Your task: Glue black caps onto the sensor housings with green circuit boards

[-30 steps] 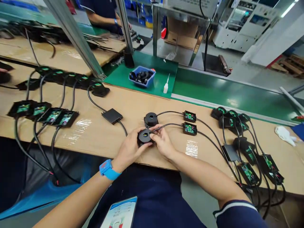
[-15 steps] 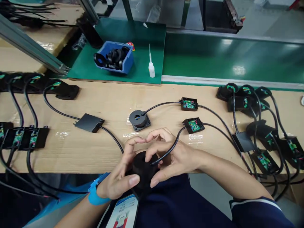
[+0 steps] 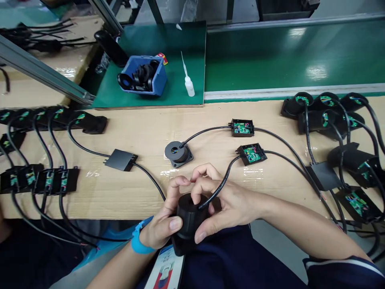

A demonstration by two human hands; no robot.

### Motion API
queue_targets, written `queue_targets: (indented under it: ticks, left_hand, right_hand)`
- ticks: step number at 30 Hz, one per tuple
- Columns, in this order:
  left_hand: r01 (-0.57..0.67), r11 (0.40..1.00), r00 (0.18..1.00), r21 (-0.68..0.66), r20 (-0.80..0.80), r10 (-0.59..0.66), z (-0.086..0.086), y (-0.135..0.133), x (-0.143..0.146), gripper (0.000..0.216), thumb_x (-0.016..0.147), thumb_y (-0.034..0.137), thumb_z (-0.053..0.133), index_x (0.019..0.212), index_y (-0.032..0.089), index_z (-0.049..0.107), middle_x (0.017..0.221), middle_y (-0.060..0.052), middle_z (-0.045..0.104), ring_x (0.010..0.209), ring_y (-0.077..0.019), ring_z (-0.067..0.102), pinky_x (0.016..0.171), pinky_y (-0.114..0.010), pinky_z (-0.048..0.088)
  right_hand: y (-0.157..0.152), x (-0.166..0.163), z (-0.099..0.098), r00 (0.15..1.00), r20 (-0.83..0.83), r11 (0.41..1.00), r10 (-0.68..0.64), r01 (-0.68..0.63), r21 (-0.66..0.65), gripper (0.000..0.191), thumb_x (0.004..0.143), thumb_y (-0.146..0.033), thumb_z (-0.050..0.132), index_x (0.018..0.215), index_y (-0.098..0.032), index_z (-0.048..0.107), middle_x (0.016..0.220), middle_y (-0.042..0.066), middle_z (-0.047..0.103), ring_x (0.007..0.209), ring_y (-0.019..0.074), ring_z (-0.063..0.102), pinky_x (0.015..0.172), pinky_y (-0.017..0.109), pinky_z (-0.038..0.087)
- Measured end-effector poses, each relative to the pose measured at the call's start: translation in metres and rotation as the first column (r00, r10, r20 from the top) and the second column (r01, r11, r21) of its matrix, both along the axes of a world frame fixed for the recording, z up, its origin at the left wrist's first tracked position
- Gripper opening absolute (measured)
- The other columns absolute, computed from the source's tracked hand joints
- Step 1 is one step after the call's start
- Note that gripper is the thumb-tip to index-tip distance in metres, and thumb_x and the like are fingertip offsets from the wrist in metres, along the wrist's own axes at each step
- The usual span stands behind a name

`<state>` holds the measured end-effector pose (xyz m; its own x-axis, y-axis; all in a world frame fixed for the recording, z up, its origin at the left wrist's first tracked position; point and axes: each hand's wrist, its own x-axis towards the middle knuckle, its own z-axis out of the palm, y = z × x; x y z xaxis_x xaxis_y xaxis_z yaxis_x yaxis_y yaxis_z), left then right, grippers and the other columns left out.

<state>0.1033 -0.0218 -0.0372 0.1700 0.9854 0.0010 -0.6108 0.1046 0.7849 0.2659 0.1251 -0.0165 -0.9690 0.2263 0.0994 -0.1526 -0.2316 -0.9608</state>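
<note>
A black cylindrical housing with a square base (image 3: 189, 222) is held between my two hands, close to my body at the table's front edge. My left hand (image 3: 161, 226) grips its left side, thumb across the front. On the other side, my right hand (image 3: 224, 196) has its thumb against the wall and a bent fingertip at the top opening, beside the black cable (image 3: 221, 186). That cable runs to an open black box with a green circuit board (image 3: 252, 154). Behind my hands, a similar short round housing (image 3: 178, 153) lies wired to another open circuit box (image 3: 242, 127).
A closed black box (image 3: 120, 159) lies left of centre. Several wired housings (image 3: 313, 106) crowd the right side, and wired circuit boxes (image 3: 48, 180) line the left. A blue bin of black parts (image 3: 164, 78) and a white dropper bottle (image 3: 189, 86) stand on the green board.
The view has shifted slightly, so most table items sit differently in frame. Both hands keep hold of the black housing, which shows more upright, with more of its base visible.
</note>
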Motion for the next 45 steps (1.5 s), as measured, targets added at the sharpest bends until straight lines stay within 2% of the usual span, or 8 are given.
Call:
queue_targets:
  ticks: [7, 13, 20, 24, 27, 33, 39, 45]
  left_hand:
    - [-0.071, 0.992, 0.937, 0.1, -0.334, 0.101, 0.01, -0.01, -0.012, 0.037, 0.106, 0.037, 0.06, 0.142, 0.042, 0.052, 0.139, -0.004, 0.065, 0.126, -0.026, 0.068, 0.103, -0.041, 0.057]
    - [-0.157, 0.976, 0.745, 0.15, -0.631, 0.217, 0.024, -0.008, -0.013, 0.033, 0.102, 0.04, 0.064, 0.135, 0.033, 0.062, 0.125, -0.008, 0.067, 0.111, -0.0251, 0.068, 0.093, -0.038, 0.058]
    - [-0.055, 0.864, 0.234, 0.501, -0.834, 0.499, 0.0, 0.006, -0.022, 0.028, 0.095, 0.023, 0.074, 0.122, 0.031, 0.072, 0.133, -0.01, 0.066, 0.126, -0.0291, 0.065, 0.115, -0.052, 0.049]
    - [-0.159, 0.825, 0.142, 0.542, -0.815, 0.562, -0.008, 0.012, -0.047, 0.049, 0.093, 0.044, 0.077, 0.137, 0.029, 0.059, 0.139, -0.012, 0.058, 0.135, -0.0324, 0.058, 0.118, -0.055, 0.046]
    - [-0.287, 0.807, 0.044, 0.516, -0.834, 0.549, -0.009, 0.034, -0.069, 0.065, 0.09, 0.038, 0.081, 0.143, 0.025, 0.046, 0.144, -0.014, 0.052, 0.142, -0.034, 0.051, 0.123, -0.058, 0.04]
    - [-0.165, 0.91, 0.248, 0.38, -0.877, 0.411, -0.003, 0.084, -0.095, 0.042, 0.098, 0.041, 0.07, 0.126, 0.023, 0.045, 0.13, -0.012, 0.066, 0.125, -0.0281, 0.068, 0.109, -0.048, 0.055]
    - [-0.004, 0.968, 0.702, 0.25, -0.689, 0.181, 0.022, 0.087, -0.097, 0.022, 0.106, 0.042, 0.06, 0.113, 0.023, 0.053, 0.132, -0.015, 0.068, 0.107, -0.0237, 0.074, 0.083, -0.031, 0.061]
    - [0.061, 0.985, 0.707, 0.163, -0.703, 0.072, 0.03, 0.086, -0.095, 0.026, 0.103, 0.048, 0.062, 0.108, 0.023, 0.056, 0.129, -0.014, 0.07, 0.112, -0.0283, 0.07, 0.088, -0.036, 0.058]
  right_hand:
    - [0.006, 0.004, -0.002, 0.992, 0.056, 0.985, -0.109, 0.101, 0.141, 0.073, 0.071, -0.04, 0.1, 0.131, -0.03, 0.06, 0.142, 0.006, 0.048, 0.124, 0.0233, 0.059, 0.085, 0.031, 0.063]
    - [0.016, 0.005, 0.002, 0.979, 0.178, 0.926, -0.094, 0.02, 0.377, 0.089, 0.077, -0.049, 0.095, 0.149, -0.024, 0.05, 0.152, 0.012, 0.059, 0.143, 0.0309, 0.055, 0.119, 0.049, 0.047]
    - [0.036, 0.021, 0.017, 0.92, 0.304, 0.622, -0.246, -0.091, 0.778, 0.016, 0.098, -0.036, 0.077, 0.102, -0.02, 0.075, 0.102, 0.006, 0.079, 0.096, 0.0234, 0.074, 0.086, 0.036, 0.055]
    - [0.037, 0.024, 0.029, 0.967, 0.139, 0.681, -0.212, 0.044, 0.731, 0.015, 0.102, -0.031, 0.072, 0.091, -0.021, 0.074, 0.083, -0.001, 0.075, 0.073, 0.0127, 0.068, 0.067, 0.025, 0.05]
    - [0.036, 0.019, 0.031, 0.95, -0.032, 0.657, -0.309, 0.238, 0.716, 0.011, 0.103, -0.028, 0.07, 0.094, -0.021, 0.073, 0.088, 0.0, 0.078, 0.08, 0.0139, 0.07, 0.074, 0.027, 0.053]
    - [0.041, 0.012, 0.019, 0.846, -0.16, 0.47, -0.509, 0.429, 0.771, 0.006, 0.101, -0.025, 0.071, 0.097, -0.023, 0.074, 0.092, 0.003, 0.079, 0.088, 0.0197, 0.072, 0.087, 0.039, 0.053]
    - [0.045, 0.011, 0.016, 0.764, -0.244, 0.394, -0.597, 0.544, 0.741, 0.003, 0.101, -0.023, 0.07, 0.1, -0.024, 0.073, 0.092, 0.003, 0.08, 0.089, 0.0197, 0.075, 0.085, 0.038, 0.055]
    - [0.044, 0.013, 0.02, 0.741, -0.257, 0.371, -0.62, 0.566, 0.736, 0.006, 0.101, -0.025, 0.069, 0.107, -0.024, 0.07, 0.092, 0.003, 0.079, 0.085, 0.0194, 0.074, 0.081, 0.036, 0.056]
